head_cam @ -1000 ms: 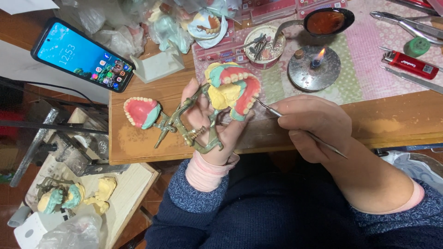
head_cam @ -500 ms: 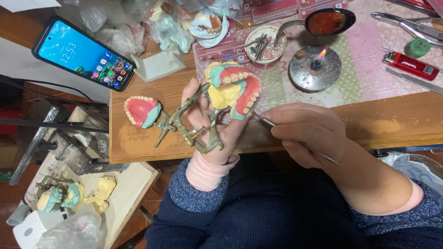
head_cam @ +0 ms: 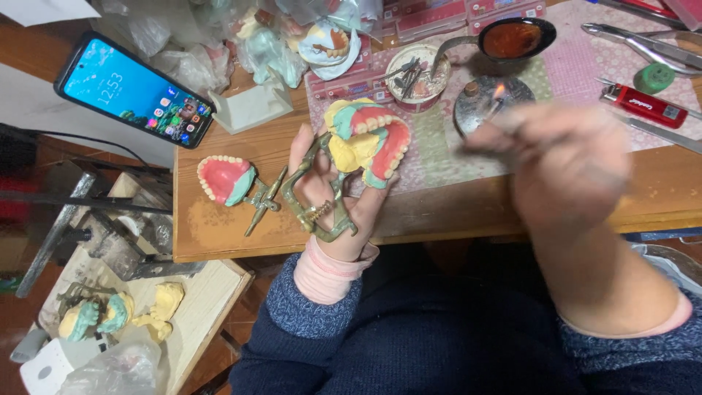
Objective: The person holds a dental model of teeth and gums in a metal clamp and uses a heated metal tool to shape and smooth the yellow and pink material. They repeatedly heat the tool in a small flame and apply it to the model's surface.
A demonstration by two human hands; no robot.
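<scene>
Left hand [head_cam: 329, 197] clamps brass articulator [head_cam: 318, 212] with wax denture model [head_cam: 365, 139], tilted up for access.
Our blurred right hand [head_cam: 567, 164] at 3 o'clock, near burner flame [head_cam: 499, 91]; we cannot tell its grip.

Dark blue knit sleeves [head_cam: 307, 314] (pink cuffs [head_cam: 322, 274] beneath).

A wooden table [head_cam: 453, 212] fills the upper frame, carrying a phone [head_cam: 133, 89] upper left, a denture model [head_cam: 225, 179], and a red lighter [head_cam: 643, 105] upper right.
</scene>
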